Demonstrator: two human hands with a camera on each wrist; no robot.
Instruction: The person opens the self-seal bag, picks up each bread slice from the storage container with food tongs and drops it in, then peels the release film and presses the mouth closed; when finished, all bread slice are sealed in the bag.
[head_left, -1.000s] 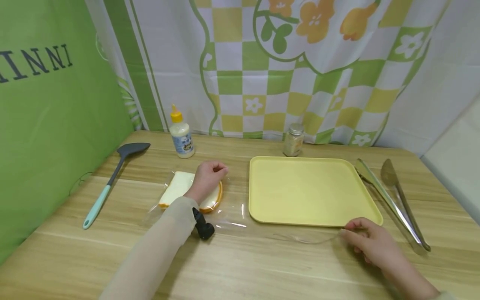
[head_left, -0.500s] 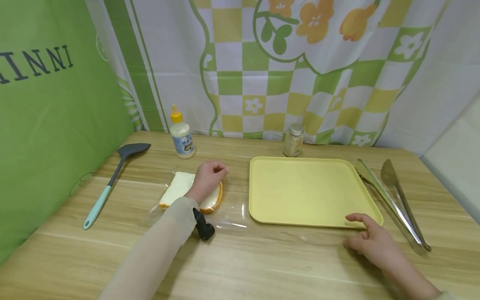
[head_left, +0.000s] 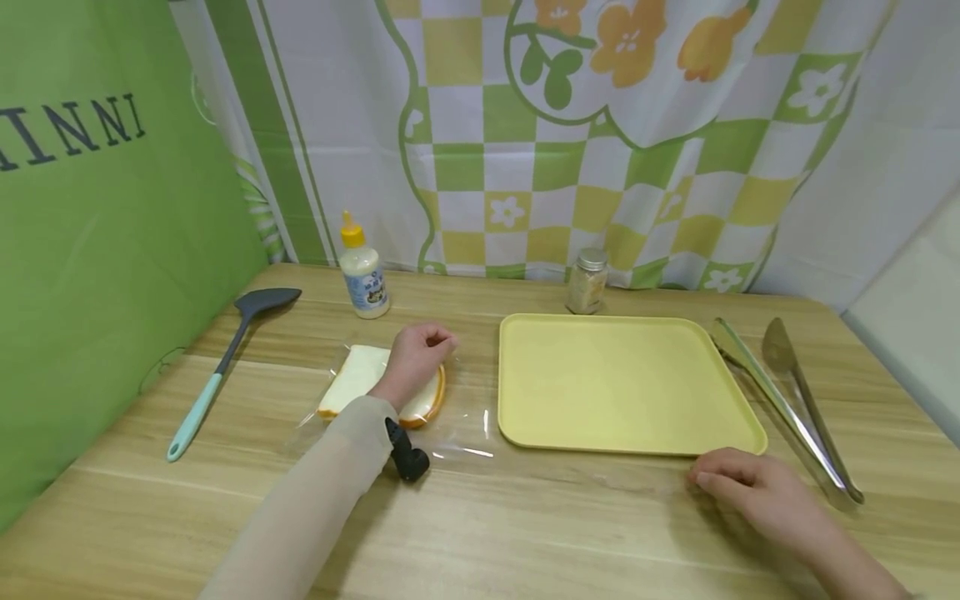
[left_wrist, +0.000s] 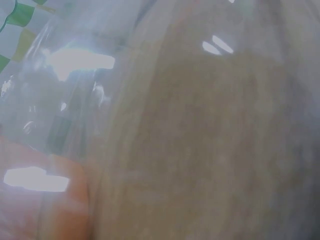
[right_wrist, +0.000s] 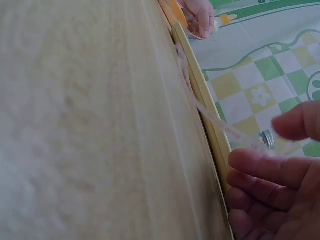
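Note:
My left hand (head_left: 416, 358) lies over a slice of bread (head_left: 352, 379) in a clear plastic bag (head_left: 465, 437), its thumb and forefinger pinching the film. Shiny plastic (left_wrist: 200, 125) fills most of the left wrist view, with a blurred finger (left_wrist: 65, 200) at lower left. By the front right corner of the yellow tray (head_left: 615, 383), my right hand (head_left: 757, 492) hovers low with relaxed fingers. In the right wrist view its thumb stands apart from the forefinger, and a thin clear strip (right_wrist: 212, 116) trails past the tray's edge to the fingertips.
A yellow-capped squeeze bottle (head_left: 365, 279) and a metal-lidded jar (head_left: 587, 283) stand at the back. On the far left lies a spatula (head_left: 217, 375) with a mint handle. Metal tongs (head_left: 787, 408) lie right of the tray. A patterned curtain (head_left: 510, 167) hangs behind.
My right hand has spread its fingers, then drawn them closer together, shifting slightly down and right. The clear strip beside it has grown hard to see. My left hand stays put.

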